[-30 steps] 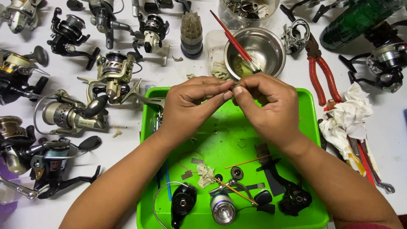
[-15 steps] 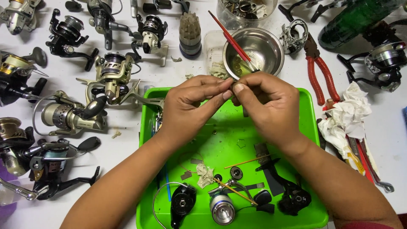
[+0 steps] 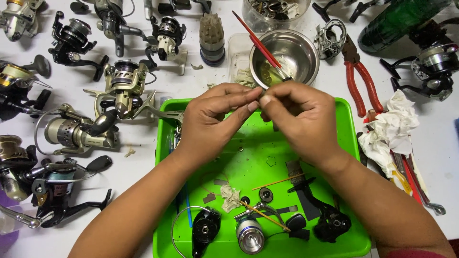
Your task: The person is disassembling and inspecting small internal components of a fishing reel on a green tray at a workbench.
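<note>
My left hand (image 3: 215,119) and my right hand (image 3: 299,119) meet fingertip to fingertip above the far edge of a bright green tray (image 3: 258,148). They pinch a very small part between them; it is too hidden to identify. Just beyond the fingers stands a steel bowl (image 3: 296,52) with a red-handled brush (image 3: 260,45) leaning in it. On the tray's near side lie dismantled reel parts: a silver spool (image 3: 249,234), a black side cover (image 3: 205,228), a black handle (image 3: 330,220), small washers and a crumpled bit of paper (image 3: 231,197).
Several fishing reels (image 3: 79,131) crowd the white table on the left and along the back. Red-handled pliers (image 3: 361,76) and crumpled white tissue (image 3: 389,129) lie right of the tray, with another reel (image 3: 432,64) and a dark green bottle (image 3: 397,19) at the far right.
Both hands stay pinched together at the same spot; the fingers have shifted only slightly around the small part.
</note>
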